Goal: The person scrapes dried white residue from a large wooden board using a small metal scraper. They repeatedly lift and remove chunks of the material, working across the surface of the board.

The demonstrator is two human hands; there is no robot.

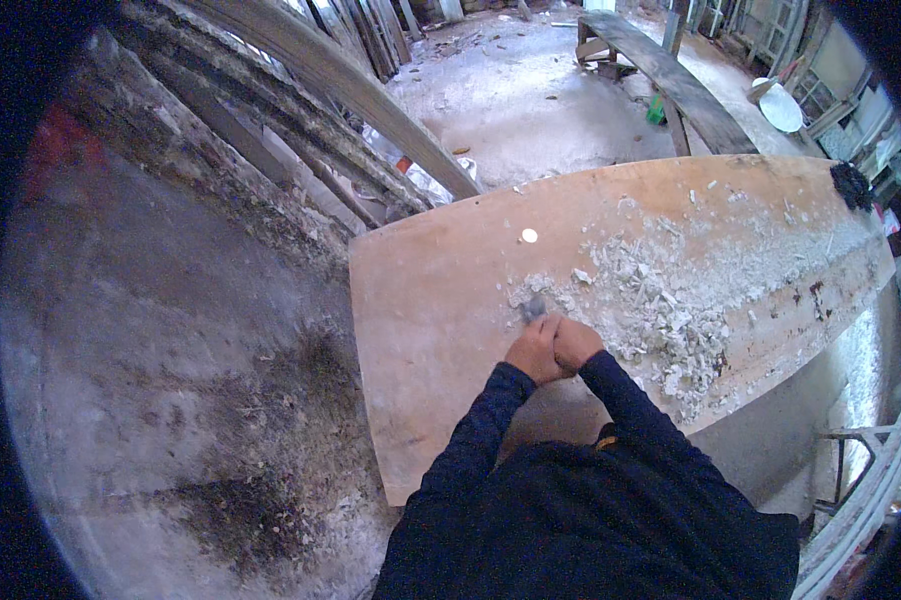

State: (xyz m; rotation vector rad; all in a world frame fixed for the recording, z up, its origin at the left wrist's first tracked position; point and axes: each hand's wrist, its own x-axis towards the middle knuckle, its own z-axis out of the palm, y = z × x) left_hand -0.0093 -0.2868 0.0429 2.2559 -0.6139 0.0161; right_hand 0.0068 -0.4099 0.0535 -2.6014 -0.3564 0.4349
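Both my hands come together over a wide, light-brown wooden board (pixel 430 330). My left hand (pixel 532 354) is closed and pressed against my right hand (pixel 576 345), which is closed too. From between them juts the short grey blade of a scraper (pixel 533 307), somewhat blurred, its tip down at the board; its handle is hidden in my grip. White flakes and shavings (pixel 660 310) lie heaped just right of the blade and spread toward the board's far right end. A small round white spot (pixel 529 236) shows on the board beyond my hands.
Weathered wooden beams (pixel 370 110) lean at the upper left, close to the board's far left corner. A dark plank bench (pixel 670 80) stands behind the board. A black bundle (pixel 850 186) sits on the right corner. Metal framing (pixel 860 470) is at my lower right.
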